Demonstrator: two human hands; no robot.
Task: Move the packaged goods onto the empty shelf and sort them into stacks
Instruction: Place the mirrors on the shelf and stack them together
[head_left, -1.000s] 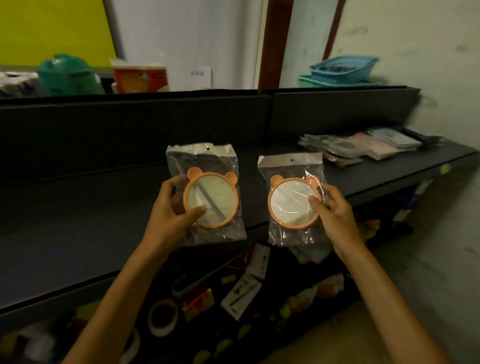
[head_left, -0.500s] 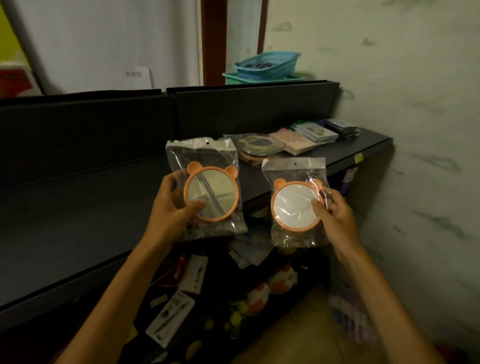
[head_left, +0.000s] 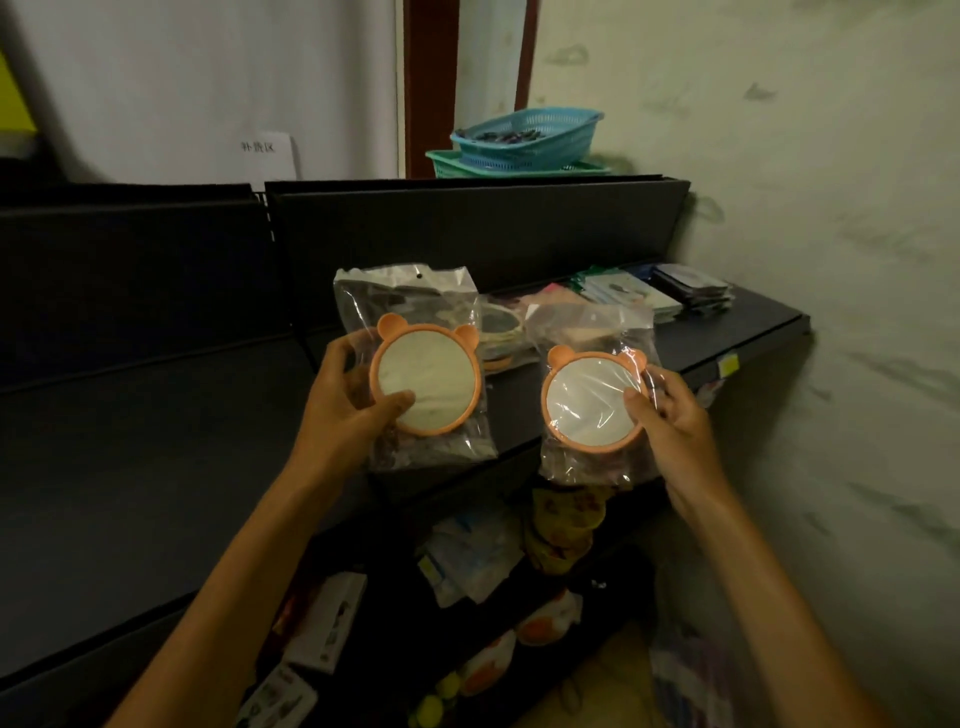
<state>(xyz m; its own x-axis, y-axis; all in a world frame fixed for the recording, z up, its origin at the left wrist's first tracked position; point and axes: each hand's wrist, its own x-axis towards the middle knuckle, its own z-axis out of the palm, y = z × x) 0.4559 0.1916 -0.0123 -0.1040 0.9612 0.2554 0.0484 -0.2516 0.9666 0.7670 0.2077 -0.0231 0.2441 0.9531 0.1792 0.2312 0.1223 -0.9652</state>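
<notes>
I hold one bagged mirror in each hand, above the front edge of the shelf. My left hand grips the left mirror from its left side, thumb pressed on the glass face through the plastic and fingers curled behind the bag. My right hand grips the right mirror from its right side in the same pinch, thumb on the front near the rim. Both grips are clenched on their bags; neither is released.

I keep the two apart, faces turned up toward me, so I can check that they match: both have an orange round frame with small ears, so I judge they belong in one stack. Holding by the outer edges keeps my thumbs off most of the glass and leaves the loose bag bottoms hanging free.

The stacks already laid down sit at the far right end of the shelf, against its back panel, and another mirror-like pack lies just behind my left bag. I judge that is where these two go, laid flat. Most of the shelf to the left is bare dark board.

More packs sit on the lower shelf below my hands, not yet moved. Two baskets stand on top of the back panel
</notes>
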